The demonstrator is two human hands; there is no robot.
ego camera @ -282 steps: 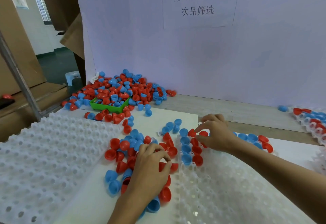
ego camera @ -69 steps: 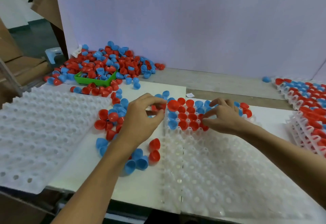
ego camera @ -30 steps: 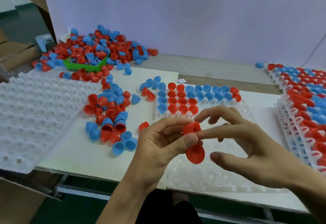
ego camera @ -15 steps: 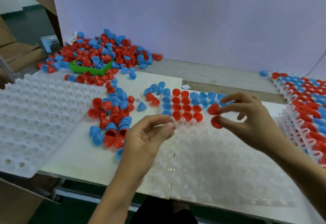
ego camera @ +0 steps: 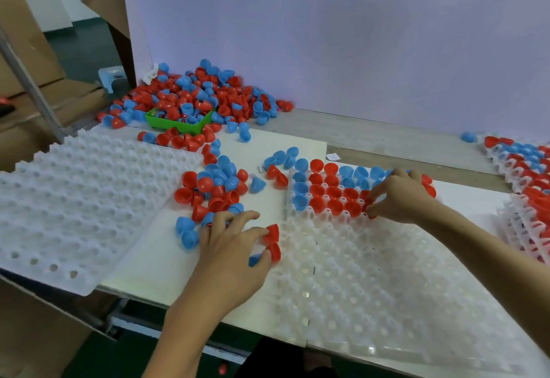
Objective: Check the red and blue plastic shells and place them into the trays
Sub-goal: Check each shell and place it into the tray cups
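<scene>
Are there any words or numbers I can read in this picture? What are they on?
No words or numbers can be read in this picture.
The small white paper scrap on the table behind the tray: nothing legible on it.
The small label among the loose shells: too small and blurred to read.
The white backboard: blank in what shows.

Workbench [ego camera: 372, 136] carries white board [ego camera: 154, 246], trays [ego camera: 74, 199], loose shells [ego camera: 205, 94].
</scene>
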